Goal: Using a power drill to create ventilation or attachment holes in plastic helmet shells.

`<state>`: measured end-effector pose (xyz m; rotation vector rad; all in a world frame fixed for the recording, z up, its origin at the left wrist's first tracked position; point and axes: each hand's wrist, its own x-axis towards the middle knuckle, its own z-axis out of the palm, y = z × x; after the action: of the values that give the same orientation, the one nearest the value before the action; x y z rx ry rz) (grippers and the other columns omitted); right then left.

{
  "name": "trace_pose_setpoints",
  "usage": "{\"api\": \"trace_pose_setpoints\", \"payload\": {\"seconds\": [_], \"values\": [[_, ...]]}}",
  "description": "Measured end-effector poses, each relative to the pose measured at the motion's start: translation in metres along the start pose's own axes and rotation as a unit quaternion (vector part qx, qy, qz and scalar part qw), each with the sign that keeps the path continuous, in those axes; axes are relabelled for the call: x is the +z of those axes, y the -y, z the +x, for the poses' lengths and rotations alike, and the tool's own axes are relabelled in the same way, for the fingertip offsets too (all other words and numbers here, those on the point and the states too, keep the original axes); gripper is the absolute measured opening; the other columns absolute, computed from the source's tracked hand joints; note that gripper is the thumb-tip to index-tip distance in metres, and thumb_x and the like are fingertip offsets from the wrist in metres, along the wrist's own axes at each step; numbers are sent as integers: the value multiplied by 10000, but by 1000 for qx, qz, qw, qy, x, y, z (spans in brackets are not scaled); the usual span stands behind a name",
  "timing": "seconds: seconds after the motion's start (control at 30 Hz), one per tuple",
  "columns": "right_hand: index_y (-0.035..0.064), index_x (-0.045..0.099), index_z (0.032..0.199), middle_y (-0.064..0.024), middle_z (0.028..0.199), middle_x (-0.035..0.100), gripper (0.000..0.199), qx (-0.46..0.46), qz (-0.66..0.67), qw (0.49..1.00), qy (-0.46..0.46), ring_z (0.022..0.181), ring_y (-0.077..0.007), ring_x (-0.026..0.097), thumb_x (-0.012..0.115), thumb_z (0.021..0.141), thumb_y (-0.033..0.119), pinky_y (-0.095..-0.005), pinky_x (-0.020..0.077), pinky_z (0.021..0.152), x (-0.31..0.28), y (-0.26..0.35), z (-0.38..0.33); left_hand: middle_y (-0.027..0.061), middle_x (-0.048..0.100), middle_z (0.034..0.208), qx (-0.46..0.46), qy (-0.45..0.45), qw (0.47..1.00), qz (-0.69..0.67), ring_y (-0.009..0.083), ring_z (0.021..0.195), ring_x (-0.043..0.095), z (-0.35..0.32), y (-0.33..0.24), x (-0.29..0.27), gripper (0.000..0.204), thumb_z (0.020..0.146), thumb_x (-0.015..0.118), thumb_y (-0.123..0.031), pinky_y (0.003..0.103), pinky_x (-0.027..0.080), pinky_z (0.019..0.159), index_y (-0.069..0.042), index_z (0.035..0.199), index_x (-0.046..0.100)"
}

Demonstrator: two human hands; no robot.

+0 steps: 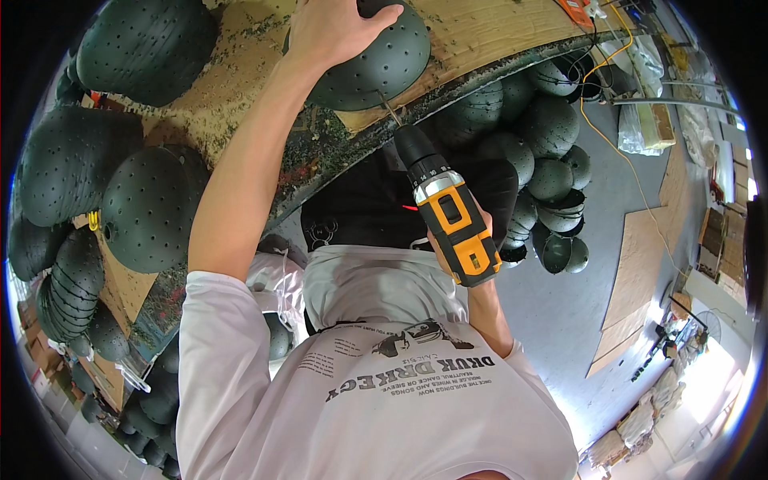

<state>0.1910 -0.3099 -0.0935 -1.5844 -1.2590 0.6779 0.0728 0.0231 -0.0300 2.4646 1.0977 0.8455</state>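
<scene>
White printed shirt [384, 400] nearest, left hand [326, 34] spread over a dark perforated dome [380, 72] on the worktop [312, 152], right hand [485, 218] wrapped around a yellow-and-black drill [456, 220], bit [390, 110] at the dome's edge.

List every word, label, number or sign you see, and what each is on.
White shirt: large dark lettering, upside down, legible but not copied here.
Same shirt: smaller lines around it and a block at the left, partly too small to read.
Yellow-and-black drill: pale numerals on its black collar, partly legible, likewise not copied.
Black trousers: a pale emblem; no words I can make out.
</scene>
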Motion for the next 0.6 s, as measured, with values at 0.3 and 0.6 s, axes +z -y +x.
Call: {"api": "trace_pose_setpoints", "payload": {"seconds": [0.3,0.6], "values": [[-1,611,1043,-109,745,618,343,-7,15,999,33,637,-281,604,784,766,102,-327,498,622,15,1,47,173,657,1174,-42,6,999,9,365,1137,617,1,-17,-2,472,941,725,-453,479,490,969,-37,1147,637],[-36,659,999,-115,835,575,335,-58,42,997,-2,632,-311,617,789,727,109,-332,494,602,14,0,27,165,662,1232,-68,19,997,-5,350,1169,615,-1,-23,-7,443,941,734,-423,459,488,995,-44,1159,659]]}}
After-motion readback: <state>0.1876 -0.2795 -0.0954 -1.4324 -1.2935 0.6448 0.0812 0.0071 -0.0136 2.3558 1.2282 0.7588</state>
